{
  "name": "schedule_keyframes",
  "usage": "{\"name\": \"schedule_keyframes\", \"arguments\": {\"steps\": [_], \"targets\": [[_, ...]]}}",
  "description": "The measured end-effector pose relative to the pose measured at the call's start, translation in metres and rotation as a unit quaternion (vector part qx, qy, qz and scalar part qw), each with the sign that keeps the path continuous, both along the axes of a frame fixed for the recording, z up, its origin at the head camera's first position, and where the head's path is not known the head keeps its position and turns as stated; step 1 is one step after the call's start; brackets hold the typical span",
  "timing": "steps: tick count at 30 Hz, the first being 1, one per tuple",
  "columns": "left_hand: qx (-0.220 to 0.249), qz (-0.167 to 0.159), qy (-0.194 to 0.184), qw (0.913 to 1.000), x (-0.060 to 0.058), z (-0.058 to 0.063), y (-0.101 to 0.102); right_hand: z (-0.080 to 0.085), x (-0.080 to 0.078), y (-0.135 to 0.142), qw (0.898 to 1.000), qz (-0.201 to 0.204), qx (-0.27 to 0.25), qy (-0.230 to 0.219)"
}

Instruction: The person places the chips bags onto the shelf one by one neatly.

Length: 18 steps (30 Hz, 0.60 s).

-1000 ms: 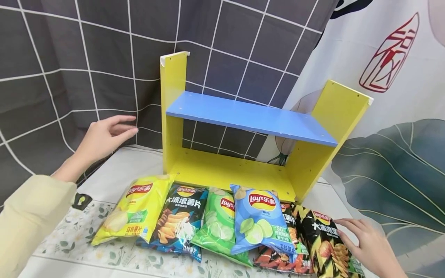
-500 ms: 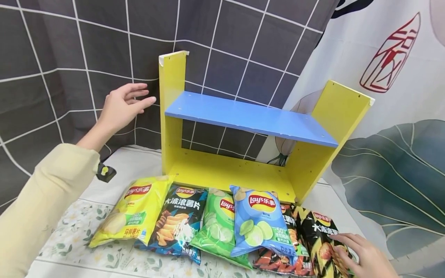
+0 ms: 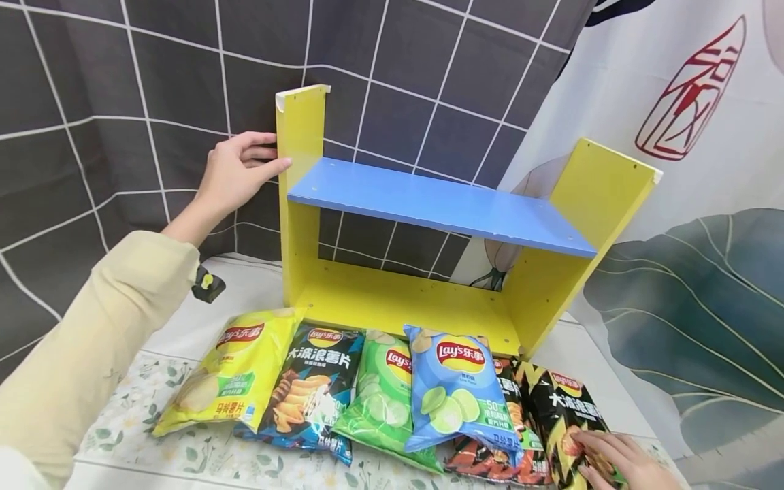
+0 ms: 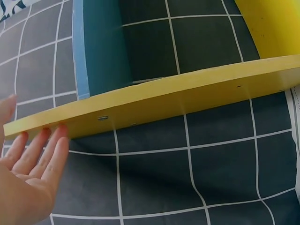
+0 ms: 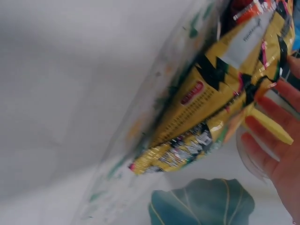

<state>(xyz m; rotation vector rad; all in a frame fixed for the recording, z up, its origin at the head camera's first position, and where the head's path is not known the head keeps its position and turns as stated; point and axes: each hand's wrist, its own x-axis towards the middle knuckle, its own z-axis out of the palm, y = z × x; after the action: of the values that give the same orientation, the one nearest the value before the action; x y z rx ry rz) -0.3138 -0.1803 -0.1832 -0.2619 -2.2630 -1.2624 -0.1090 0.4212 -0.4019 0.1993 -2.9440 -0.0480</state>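
Since neither hand has anything firmly clasped that I can see from my end, I'd treat both contacts as light. The left hand point(image 3: 235, 173) has its fingers spread and fairly straight, fingertips against the outer face of the yellow left side panel point(image 3: 301, 129), its thumb by the front edge. The right hand point(image 3: 625, 459) is loosely spread over the black-and-gold Lay's wavy chip bag point(image 3: 565, 415); how hard it presses, I can't tell.

My worry is an uneven push: force on that one panel alone could skew or tip the yellow-and-blue shelf unit point(image 3: 441, 211) and squash chips. On the right, slick film under relaxed fingers could slip.

From the hands, the unit stands upright on the table point(image 3: 241, 272), just right of the left hand and well ahead of the right one. The black-and-gold bag lies partly beneath the right hand, near the unit's front right corner. Leftward from it come a red-and-black bag point(image 3: 480, 468), partly covered by a blue lime Lay's bag point(image 3: 456, 388), then a green bag point(image 3: 381, 395), a blue-and-black wavy bag point(image 3: 312, 384) and a yellow bag point(image 3: 233, 371). Behind hangs a dark grid-patterned curtain point(image 3: 184, 68).
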Motion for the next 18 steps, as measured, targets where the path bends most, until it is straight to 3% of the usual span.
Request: {"name": "schedule_keyframes", "arguments": {"steps": [6, 10, 14, 18], "targets": [[0.008, -0.007, 0.011, 0.9999, -0.004, 0.003, 0.002, -0.013, 0.002, 0.008, 1.000, 0.015, 0.005, 0.004], [0.023, -0.023, 0.011, 0.9994, -0.007, 0.002, 0.003, -0.020, 0.001, 0.020, 0.994, 0.098, 0.027, 0.031], [0.032, -0.030, 0.016, 0.9989, -0.009, -0.001, 0.003, -0.026, 0.002, 0.023, 0.985, 0.140, 0.057, 0.086], [0.035, -0.032, 0.022, 0.9986, -0.011, -0.004, 0.004, -0.030, 0.006, 0.017, 0.978, 0.134, 0.084, 0.136]]}}
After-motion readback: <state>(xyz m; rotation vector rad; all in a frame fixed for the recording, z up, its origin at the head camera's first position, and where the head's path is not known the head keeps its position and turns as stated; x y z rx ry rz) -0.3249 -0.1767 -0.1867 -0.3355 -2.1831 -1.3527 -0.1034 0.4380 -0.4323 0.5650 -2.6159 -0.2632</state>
